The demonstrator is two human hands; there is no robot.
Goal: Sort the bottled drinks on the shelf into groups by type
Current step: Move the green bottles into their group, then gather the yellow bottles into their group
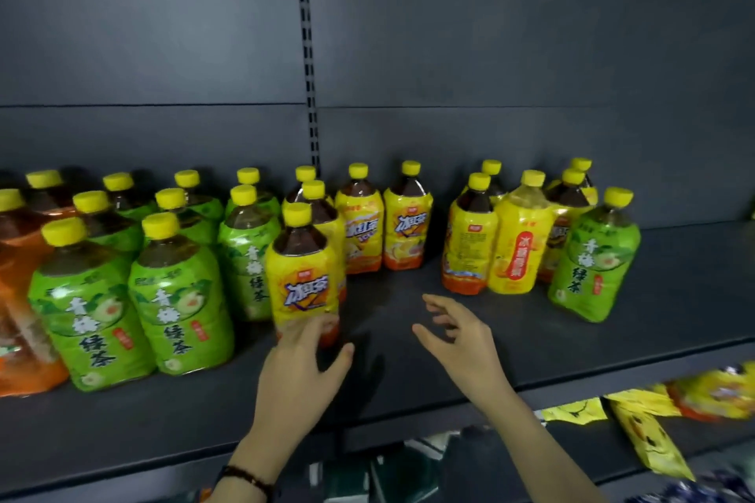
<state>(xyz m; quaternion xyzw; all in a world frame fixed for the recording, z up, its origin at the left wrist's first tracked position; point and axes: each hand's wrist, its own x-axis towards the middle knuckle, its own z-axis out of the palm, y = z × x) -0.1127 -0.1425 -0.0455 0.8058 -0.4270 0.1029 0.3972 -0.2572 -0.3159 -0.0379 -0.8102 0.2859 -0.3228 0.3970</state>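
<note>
Currently on the shelf [572, 343]: yellow-capped bottles, all standing upright and carrying dark tea.

Left grip [300, 370], bracelet [245, 476] at the wrist, is pointing inward from the shelf's front edge. Its fingers are lying nearly straight against the lower label of the front yellow iced-tea bottle [304, 278], and the thumb is splaying off to the bottle's right. This grip is released, touching rather than clasping.

Right grip [461, 339] is hovering over the shelf board, fingers loosely bent and spread, grasping nothing.

Just left of the left grip, green-tea bottles [179, 298] are standing in rows, with orange-label bottles [20, 298] beyond them at the frame's edge. Behind the left grip, more yellow iced-tea bottles [359, 233] are standing towards the back panel.

Beyond and right of the right grip, a mixed cluster [514, 241] is standing: yellow labels, plus a lone green-tea bottle [594, 261] at its right end. Below the right grip, snack packets [649, 433] are lying on a lower shelf.
</note>
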